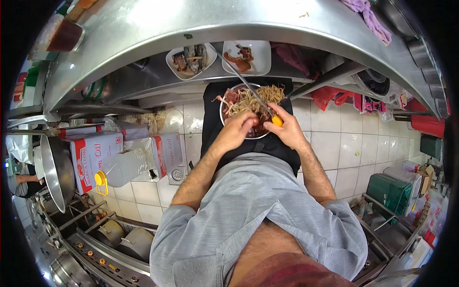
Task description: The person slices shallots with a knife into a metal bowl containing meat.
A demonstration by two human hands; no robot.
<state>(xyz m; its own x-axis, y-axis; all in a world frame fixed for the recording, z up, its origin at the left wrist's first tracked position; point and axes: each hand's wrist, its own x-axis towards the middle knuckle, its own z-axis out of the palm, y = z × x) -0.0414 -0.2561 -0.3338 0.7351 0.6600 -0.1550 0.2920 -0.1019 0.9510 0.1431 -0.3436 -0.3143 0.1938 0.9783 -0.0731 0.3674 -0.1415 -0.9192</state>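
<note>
As I look on with twelve o'clock straight ahead of the worker, the yellow-handled knife [251, 89] slants across the round bowl [221, 114], its long axis running from the handle at about four-thirty to the tip at about ten-thirty. The right hand [287, 128] is closed around that smooth handle, so it is the nearer one; from the left hand [237, 130], the blade lies toward one o'clock. The left hand curls over the bowl's near rim at about seven, fingertips drawn together, though I can't tell what they pinch, if anything. The blade is narrow, straight grey metal. Under it, stringy, tangled sprouts [271, 94] heap up at one o'clock, dry-looking and straw-coloured, while moist dark-red pieces [233, 96] sit at ten. Black cloth [212, 98] spreads beneath the bowl. Farther out at twelve stands a glossy square white dish [262, 51] with brown scraps; at ten, another dish holds silvery-skinned fish [196, 58]. Beyond both curves a brushed steel counter [191, 19]. Around eight, a clear ribbed plastic jug [126, 167] leans by printed oil cartons [98, 153] on glazed tiles [334, 143].
</note>
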